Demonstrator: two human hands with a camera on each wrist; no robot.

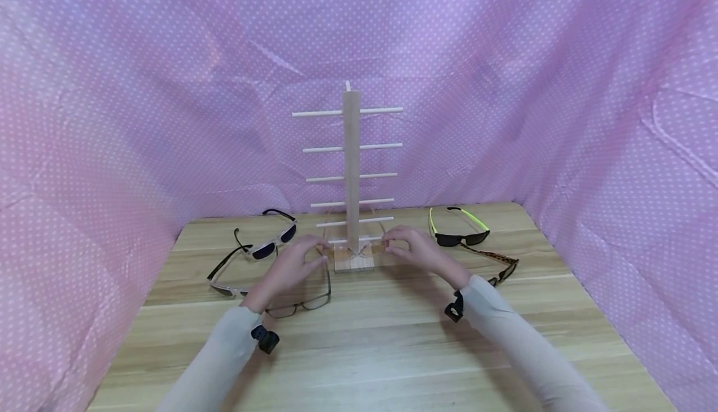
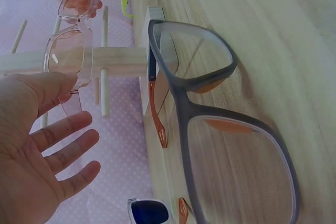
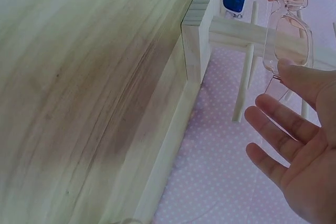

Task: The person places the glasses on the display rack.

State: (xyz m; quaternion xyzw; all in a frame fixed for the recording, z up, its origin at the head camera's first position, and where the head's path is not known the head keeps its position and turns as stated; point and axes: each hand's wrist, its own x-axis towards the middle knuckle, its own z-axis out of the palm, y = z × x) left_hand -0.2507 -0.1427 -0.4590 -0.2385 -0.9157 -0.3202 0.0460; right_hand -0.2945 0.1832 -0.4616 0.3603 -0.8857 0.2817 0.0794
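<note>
My left hand [image 1: 294,263] and right hand [image 1: 419,249] pinch opposite ends of the clear pinkish glasses [image 2: 67,51], which I hold up in front of the wooden stand [image 1: 351,162] on the bench [image 1: 381,349].

Pink polka-dotted cloth [image 1: 224,25] hangs behind a wooden table [image 1: 381,349].

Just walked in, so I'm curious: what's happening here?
A person's left hand and right hand hold clear-framed glasses at either end, by a wooden stand. Whether the pair rests on its rods is unclear. Grey-framed glasses and two pale-framed sunglasses lie left of the stand; yellow-armed sunglasses and a tortoiseshell pair lie right.
</note>
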